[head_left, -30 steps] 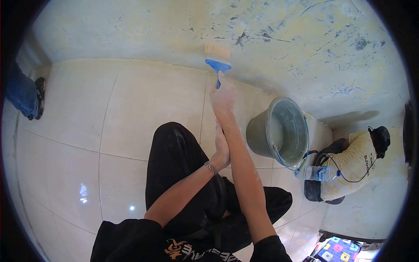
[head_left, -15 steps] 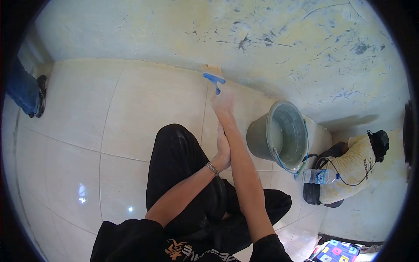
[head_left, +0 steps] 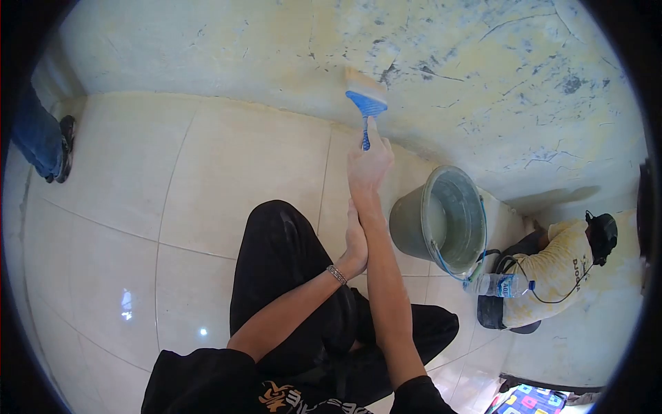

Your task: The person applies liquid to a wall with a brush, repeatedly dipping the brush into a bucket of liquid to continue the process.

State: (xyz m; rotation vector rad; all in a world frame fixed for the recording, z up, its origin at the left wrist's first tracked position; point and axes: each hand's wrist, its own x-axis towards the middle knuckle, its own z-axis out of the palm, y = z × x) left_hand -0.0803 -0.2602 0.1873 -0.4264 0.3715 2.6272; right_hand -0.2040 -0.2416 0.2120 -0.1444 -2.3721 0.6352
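Observation:
A wide paintbrush (head_left: 367,103) with a blue handle and pale bristles is in my right hand (head_left: 370,164), whose fingers are closed around the handle. Its bristles touch or lie very near the lower part of the stained, flaking wall (head_left: 441,76). My left hand (head_left: 355,241) rests against my right forearm, just behind the wrist, with its fingers stretched along it. Just right of my right arm stands a grey bucket (head_left: 414,217) with a blue handle; pale liquid seems to lie inside.
A clear plastic bottle (head_left: 498,284) is beside the bucket. Farther right, a person in a yellowish shirt (head_left: 555,269) crouches by the wall. At the far left are another person's jeans and dark shoe (head_left: 67,148). Pale tiles (head_left: 234,165) cover the floor.
My right hand has moved the paintbrush up and slightly right, from the wall's foot onto its lower surface. The left hand has stayed against the right forearm.

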